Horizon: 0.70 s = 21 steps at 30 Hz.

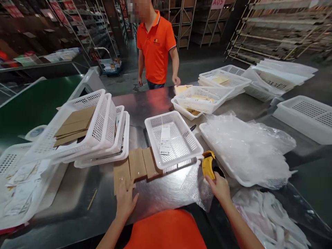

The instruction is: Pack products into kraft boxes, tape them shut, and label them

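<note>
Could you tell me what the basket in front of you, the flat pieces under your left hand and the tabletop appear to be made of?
The basket looks like white moulded plastic, with perforated walls and floor. The flat pieces by the left hand look like matte brown cardboard. The tabletop seems to be sheet metal, probably steel: grey, with blurred reflections.

- Cardboard pieces (136,166): brown, flat, three side by side in a stepped row on the steel table, near centre, the right one tucked under a basket's near-left corner.
- Yellow handheld scanner (209,165): black-trimmed, just right of them.
</note>
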### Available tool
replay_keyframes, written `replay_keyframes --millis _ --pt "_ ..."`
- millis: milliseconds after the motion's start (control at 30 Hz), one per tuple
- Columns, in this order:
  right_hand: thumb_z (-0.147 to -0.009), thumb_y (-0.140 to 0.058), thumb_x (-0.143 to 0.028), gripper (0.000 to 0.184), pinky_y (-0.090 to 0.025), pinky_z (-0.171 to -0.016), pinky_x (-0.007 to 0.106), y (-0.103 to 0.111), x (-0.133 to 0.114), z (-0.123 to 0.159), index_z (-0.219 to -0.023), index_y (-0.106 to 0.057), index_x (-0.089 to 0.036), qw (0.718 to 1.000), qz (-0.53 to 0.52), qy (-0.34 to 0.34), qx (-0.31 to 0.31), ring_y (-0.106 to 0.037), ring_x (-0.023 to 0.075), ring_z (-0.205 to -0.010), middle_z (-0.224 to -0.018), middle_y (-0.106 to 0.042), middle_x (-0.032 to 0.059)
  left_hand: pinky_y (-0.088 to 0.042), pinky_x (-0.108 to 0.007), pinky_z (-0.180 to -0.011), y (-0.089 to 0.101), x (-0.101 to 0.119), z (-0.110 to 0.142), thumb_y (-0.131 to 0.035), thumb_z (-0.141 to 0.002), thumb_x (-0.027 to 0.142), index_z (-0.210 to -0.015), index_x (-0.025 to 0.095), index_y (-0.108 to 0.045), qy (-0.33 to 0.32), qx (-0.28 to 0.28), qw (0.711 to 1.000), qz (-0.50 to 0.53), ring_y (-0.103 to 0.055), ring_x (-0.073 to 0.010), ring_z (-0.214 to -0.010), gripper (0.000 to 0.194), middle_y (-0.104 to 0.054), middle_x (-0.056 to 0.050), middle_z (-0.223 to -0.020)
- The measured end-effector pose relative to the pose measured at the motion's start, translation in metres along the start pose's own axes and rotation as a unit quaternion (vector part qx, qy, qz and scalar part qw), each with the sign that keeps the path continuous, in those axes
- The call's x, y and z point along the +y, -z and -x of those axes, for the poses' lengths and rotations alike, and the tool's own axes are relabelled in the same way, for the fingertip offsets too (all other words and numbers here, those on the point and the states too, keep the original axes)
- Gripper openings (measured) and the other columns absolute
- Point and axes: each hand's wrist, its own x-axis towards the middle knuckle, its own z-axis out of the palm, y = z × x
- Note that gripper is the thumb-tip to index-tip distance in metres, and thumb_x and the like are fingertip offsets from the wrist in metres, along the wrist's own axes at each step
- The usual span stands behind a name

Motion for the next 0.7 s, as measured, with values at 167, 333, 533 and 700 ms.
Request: replay_keyframes --millis 167,333,533,700 --pt "-0.079 -0.051 -0.040 0.025 -0.043 -0.086 0.042 -0.004 0.008 -0.053 -0.085 -0.060 -0.017 0.998 0.039 0.052 -0.001 -0.065 0.0294 -0.082 -0.075 -0.069 0.0102 -0.015 -0.074 -0.109 0.000 0.033 -0.034 -0.063 -0.076 0.020 -0.150 0.035 -0.023 -0.059 -0.085 0.994 -0.031 -0.007 -0.0430 -0.148 0.086 -0.014 -0.008 -0.164" --pt "-0.085 -0.042 -0.026 0.041 -0.038 -0.094 0.051 -0.012 -0.018 -0.048 -0.119 -0.055 -0.006 0.994 0.087 0.011 0.071 -0.052 0.0366 -0.114 -0.121 -0.060 0.0246 -0.011 -0.081 -0.103 -0.005 0.043 -0.040 -0.067 -0.072 0.020 -0.149 0.042 -0.012 -0.043 -0.134 0.988 -0.061 0.005 -0.0433 -0.148 0.097 -0.001 -0.003 -0.165" --pt "-0.071 -0.065 -0.024 0.062 -0.037 -0.097 0.065 -0.062 -0.049 0.051 -0.132 -0.056 -0.025 0.986 0.136 0.011 -0.093 -0.035 0.0453 -0.135 -0.151 -0.042 0.0133 -0.004 -0.084 -0.101 -0.012 0.052 -0.035 -0.062 -0.077 0.021 -0.146 0.045 -0.015 -0.023 -0.094 0.990 -0.104 0.006 -0.0449 -0.147 0.087 -0.005 -0.001 -0.165" --pt "-0.080 -0.050 -0.023 0.039 -0.038 -0.106 0.056 -0.085 -0.038 0.083 -0.111 -0.070 -0.036 0.981 -0.040 0.074 -0.175 -0.054 0.0328 -0.125 -0.130 -0.065 0.0014 -0.011 -0.084 -0.101 -0.022 0.047 -0.027 -0.058 -0.079 0.021 -0.146 0.043 -0.017 -0.044 -0.090 0.990 -0.101 0.003 -0.0450 -0.147 0.082 -0.010 0.001 -0.164"
